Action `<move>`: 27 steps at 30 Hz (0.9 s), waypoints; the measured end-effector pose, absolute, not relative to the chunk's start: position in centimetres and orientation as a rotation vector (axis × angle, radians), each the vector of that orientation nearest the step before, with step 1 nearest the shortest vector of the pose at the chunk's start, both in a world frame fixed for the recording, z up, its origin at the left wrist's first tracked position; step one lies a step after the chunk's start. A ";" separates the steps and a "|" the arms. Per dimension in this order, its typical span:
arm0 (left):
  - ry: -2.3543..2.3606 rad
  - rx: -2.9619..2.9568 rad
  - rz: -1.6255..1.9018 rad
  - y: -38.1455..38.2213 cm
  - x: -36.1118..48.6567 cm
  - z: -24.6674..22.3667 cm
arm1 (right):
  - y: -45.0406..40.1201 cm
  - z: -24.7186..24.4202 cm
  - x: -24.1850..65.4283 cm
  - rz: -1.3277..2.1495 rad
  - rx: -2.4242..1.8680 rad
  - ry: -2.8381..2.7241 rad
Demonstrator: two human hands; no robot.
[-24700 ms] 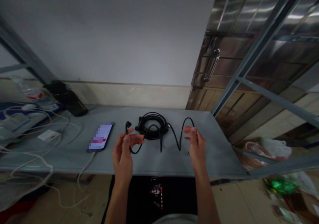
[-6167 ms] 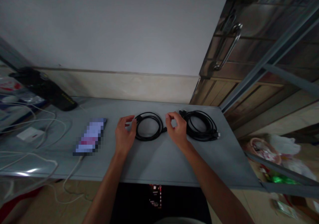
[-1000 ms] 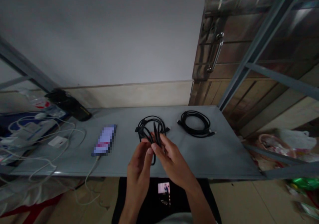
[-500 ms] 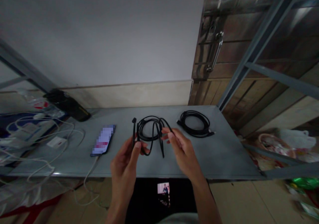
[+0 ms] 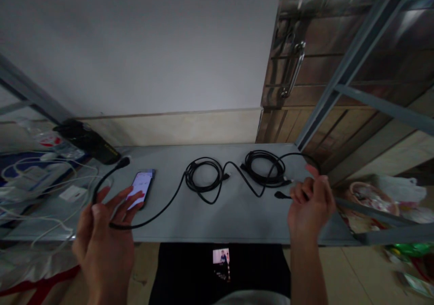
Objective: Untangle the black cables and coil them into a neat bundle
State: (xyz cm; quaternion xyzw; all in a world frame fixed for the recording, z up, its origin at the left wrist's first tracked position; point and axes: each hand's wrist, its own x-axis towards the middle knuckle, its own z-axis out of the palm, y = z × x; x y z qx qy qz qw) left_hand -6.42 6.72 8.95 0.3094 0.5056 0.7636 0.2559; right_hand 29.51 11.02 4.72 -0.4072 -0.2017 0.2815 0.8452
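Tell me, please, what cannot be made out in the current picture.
All in the head view:
Held cable: short stretches hidden inside the left hand and right hand.
Phone: screen partly behind the left hand; text too small to read.
Black bottle: lettering too blurred to read.
Left coil: the held cable's path is hard to trace there, black on black.
Right forearm: cut off by the bottom edge.

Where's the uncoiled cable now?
Head view: the uncoiled cable spans from the left hand to the right hand, crossing in front of the left coil and right coil on the gray shelf.
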 end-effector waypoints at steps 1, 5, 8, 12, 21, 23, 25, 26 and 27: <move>1.378 0.821 2.097 6.6 -6.7 9.1 | 10.8 4.9 30.0 0.570 -0.847 -0.420; 1.414 0.800 2.132 6.4 -7.2 9.6 | 10.2 5.4 31.2 0.514 -0.767 -0.423; 1.422 0.804 2.127 6.4 -7.0 9.6 | 9.9 5.9 30.9 0.550 -0.724 -0.454; 1.367 0.790 2.094 6.5 -6.1 9.2 | 9.8 6.8 29.1 0.635 -0.715 -0.528; 1.245 0.694 1.681 6.3 -3.1 6.6 | 9.1 6.3 22.6 0.921 -0.632 -0.864; 1.204 0.695 1.589 6.4 -2.5 6.0 | 8.8 6.1 21.6 0.973 -0.679 -1.043; 1.161 0.716 1.531 6.4 -1.8 5.6 | 8.5 6.3 20.8 1.010 -0.704 -1.258; 1.163 0.745 1.539 6.5 -1.4 5.6 | 8.4 6.5 20.4 1.022 -0.699 -1.363; 1.176 0.781 1.559 6.6 -1.1 5.6 | 8.3 6.8 20.0 1.024 -0.689 -1.457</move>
